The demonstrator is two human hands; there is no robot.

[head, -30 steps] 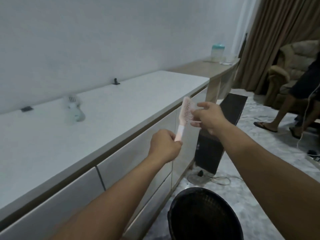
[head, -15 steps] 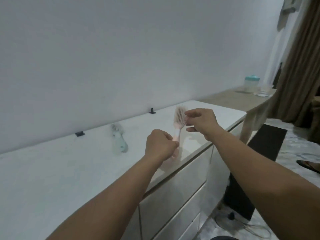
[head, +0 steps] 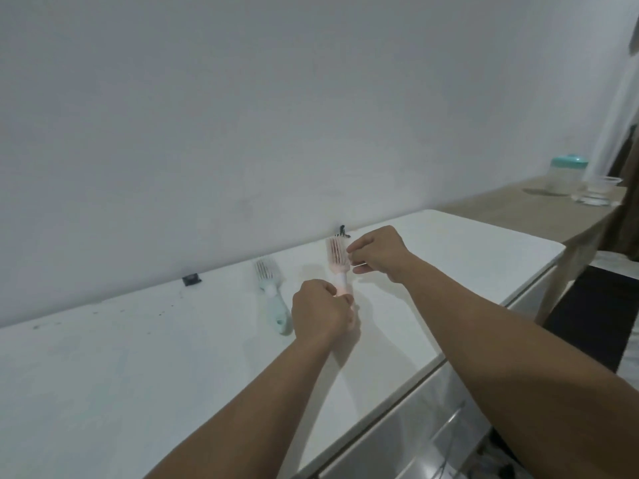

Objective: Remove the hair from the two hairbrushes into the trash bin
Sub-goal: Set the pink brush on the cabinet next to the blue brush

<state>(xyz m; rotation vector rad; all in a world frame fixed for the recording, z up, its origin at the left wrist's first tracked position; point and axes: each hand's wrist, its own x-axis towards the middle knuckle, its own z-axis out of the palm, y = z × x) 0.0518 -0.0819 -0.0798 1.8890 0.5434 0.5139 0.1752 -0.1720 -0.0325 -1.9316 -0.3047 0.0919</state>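
**Pink brush in hand, bin out of sight**

We grasp the pink hairbrush by its handle in our left hand, upright over the tabletop. Our right hand sits beside the bristles, fingers curled; whether it pinches hair we cannot tell. The green hairbrush lies just left, seemingly untouched. Next, we judge, hair must travel to the trash bin, which is not visible here. The tabletop's front edge runs near our forearms, with open room behind.

Both forearms bare, no sleeves visible up to frame edge. Left hand and right hand: no rings, watch or gloves visible. Arms enter frame from 5–6 o'clock. No markings visible.
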